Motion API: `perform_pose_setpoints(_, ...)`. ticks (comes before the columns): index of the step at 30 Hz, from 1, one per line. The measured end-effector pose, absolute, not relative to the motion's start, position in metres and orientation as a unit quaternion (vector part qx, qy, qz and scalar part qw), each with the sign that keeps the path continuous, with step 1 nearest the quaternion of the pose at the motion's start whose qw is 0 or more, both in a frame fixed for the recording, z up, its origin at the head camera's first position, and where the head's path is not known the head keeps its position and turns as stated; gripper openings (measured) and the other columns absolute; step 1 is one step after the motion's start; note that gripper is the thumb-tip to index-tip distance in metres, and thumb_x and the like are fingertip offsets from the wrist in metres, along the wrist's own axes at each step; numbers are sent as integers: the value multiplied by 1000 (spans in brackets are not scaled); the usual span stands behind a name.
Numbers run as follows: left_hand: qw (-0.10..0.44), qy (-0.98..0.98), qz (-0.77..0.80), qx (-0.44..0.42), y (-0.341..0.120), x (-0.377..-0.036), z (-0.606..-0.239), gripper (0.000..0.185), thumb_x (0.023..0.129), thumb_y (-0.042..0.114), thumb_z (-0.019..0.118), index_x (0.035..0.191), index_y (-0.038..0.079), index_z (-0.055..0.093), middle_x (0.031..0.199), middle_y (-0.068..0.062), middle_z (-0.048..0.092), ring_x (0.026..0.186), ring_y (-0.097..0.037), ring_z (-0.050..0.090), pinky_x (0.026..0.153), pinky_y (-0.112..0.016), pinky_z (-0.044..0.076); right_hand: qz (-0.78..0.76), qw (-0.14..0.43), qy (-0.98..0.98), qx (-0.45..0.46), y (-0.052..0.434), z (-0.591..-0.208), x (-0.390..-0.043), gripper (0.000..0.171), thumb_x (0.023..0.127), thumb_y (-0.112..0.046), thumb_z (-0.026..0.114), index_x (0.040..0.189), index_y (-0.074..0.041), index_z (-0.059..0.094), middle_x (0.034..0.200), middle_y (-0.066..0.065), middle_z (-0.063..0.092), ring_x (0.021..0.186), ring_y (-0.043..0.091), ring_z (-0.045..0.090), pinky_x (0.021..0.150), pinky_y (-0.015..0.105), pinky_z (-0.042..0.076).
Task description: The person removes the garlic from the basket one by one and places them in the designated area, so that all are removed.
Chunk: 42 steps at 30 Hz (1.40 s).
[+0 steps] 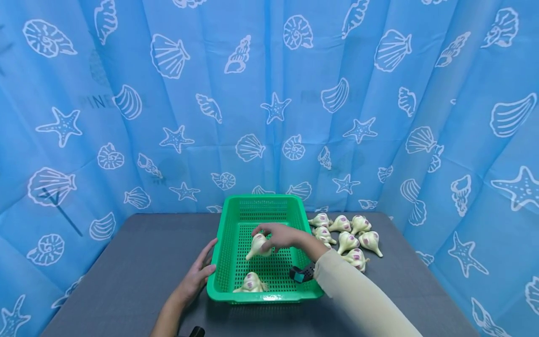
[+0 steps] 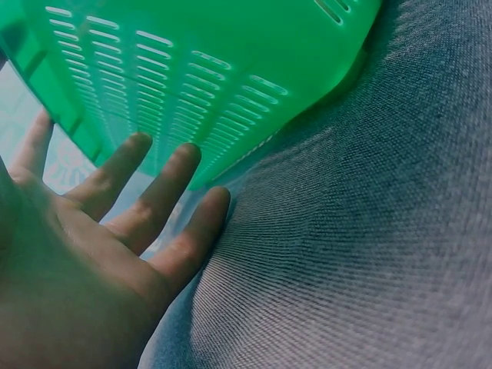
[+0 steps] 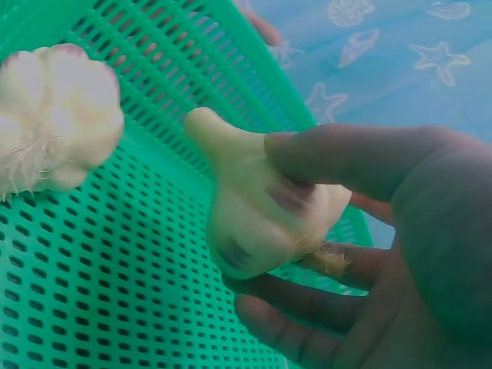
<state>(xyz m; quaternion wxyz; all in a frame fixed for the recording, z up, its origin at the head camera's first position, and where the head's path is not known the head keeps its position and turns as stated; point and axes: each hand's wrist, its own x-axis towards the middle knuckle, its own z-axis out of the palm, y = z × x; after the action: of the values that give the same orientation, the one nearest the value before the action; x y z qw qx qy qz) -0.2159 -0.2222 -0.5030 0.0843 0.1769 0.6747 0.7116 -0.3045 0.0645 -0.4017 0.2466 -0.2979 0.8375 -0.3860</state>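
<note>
My right hand (image 1: pixel 278 235) holds a garlic bulb (image 1: pixel 258 245) above the floor of a green plastic basket (image 1: pixel 265 296). In the right wrist view, the thumb and fingers pinch this pale bulb (image 3: pixel 265 204), which has purple patches, a stem and a tuft of roots. Another garlic bulb (image 1: pixel 251 282) lies inside the basket by its near wall. At the basket's left side, my left hand (image 1: pixel 194 279) touches the rim with thumb and fingertips. In the left wrist view its fingers (image 2: pixel 165 192) are extended and spread along the slotted outer wall (image 2: pixel 154 69).
Several garlic bulbs (image 1: pixel 347 242) lie grouped on the grey tabletop (image 1: pixel 160 248) to the right of the basket. A blue curtain (image 1: pixel 269 117) with white shell prints hangs behind and at the sides. A small black object (image 1: pixel 197 332) shows at the near edge.
</note>
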Motion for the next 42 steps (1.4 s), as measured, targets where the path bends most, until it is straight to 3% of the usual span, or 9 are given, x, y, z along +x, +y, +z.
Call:
perform_pose_setpoints(13,87,676,711,171,-221,-215,-502,66,103,18,41,158,19,5,155,-31,10,132,-44,34,90,-43,47,-464,172,819,-292,87,-387,-310,47,89,-14,68,134,-6,54,114,14,56,87,23,58,69,44,50)
perform_pose_setpoints(20,86,676,709,182,-222,-215,-502,66,103,17,40,158,19,4,155,-31,8,132,-43,34,90,-42,46,-522,129,795,-281,99,-385,-315,47,92,-14,66,136,-4,52,118,18,54,91,26,58,72,39,50)
perform_pose_setpoints(28,92,669,712,193,-224,-216,-503,66,104,17,38,158,17,0,155,-32,7,131,-45,34,89,-41,47,-612,78,745,-253,113,-382,-322,54,89,-2,67,140,-2,47,118,21,54,99,27,58,87,54,48)
perform_pose_setpoints(42,87,672,710,191,-223,-217,-504,66,103,17,39,158,18,2,155,-32,8,133,-44,33,90,-42,46,-627,-28,751,-208,149,-378,-328,60,88,3,68,141,3,42,128,28,51,97,19,57,77,26,49)
